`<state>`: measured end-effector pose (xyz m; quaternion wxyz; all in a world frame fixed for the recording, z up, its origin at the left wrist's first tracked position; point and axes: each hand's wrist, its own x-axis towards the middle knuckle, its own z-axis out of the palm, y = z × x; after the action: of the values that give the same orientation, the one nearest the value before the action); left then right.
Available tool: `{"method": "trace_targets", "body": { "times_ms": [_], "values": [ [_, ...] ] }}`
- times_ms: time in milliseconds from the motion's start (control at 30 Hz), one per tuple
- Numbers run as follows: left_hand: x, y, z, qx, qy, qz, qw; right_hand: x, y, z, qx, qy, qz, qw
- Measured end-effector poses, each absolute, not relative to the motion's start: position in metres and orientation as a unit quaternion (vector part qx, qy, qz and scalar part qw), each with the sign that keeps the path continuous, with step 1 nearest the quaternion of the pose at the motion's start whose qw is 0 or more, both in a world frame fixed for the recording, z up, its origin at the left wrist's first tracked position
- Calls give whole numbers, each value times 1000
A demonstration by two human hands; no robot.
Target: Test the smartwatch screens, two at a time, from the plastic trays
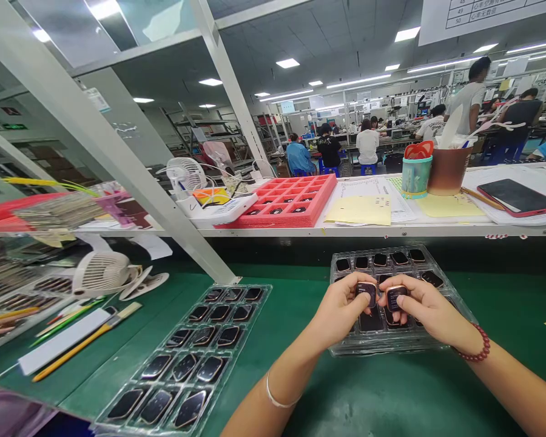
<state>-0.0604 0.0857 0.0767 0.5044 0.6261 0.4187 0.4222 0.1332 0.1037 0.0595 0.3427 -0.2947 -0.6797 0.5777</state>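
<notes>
My left hand (341, 306) is closed round a small dark square watch body (366, 292) with a pinkish rim. My right hand (425, 306) grips a second, similar watch body (395, 297). Both hands hover over a clear plastic tray (355, 349) on the green mat, its pockets holding several more dark watch bodies. A silver bangle sits on my left wrist and a red bead bracelet on my right. A second clear tray (250, 331) with several dark glossy watch bodies lies to the left on the mat.
A raised white shelf (391, 230) carries a red foam tray (318, 206), yellow papers, two cups, a phone and a small fan. A slanted metal post (164, 206) crosses the left. Pencils, a brush and another fan lie at left. Other people sit at benches behind.
</notes>
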Motion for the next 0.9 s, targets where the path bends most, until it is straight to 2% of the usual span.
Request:
{"method": "trace_targets", "body": {
  "times_ms": [533,900],
  "values": [
    [-59,84,78,628,425,419,500,133,103,59,-295,-679,578,343],
    [-62,89,72,644,444,426,455,132,99,61,-299,-684,573,339]
  ]
}}
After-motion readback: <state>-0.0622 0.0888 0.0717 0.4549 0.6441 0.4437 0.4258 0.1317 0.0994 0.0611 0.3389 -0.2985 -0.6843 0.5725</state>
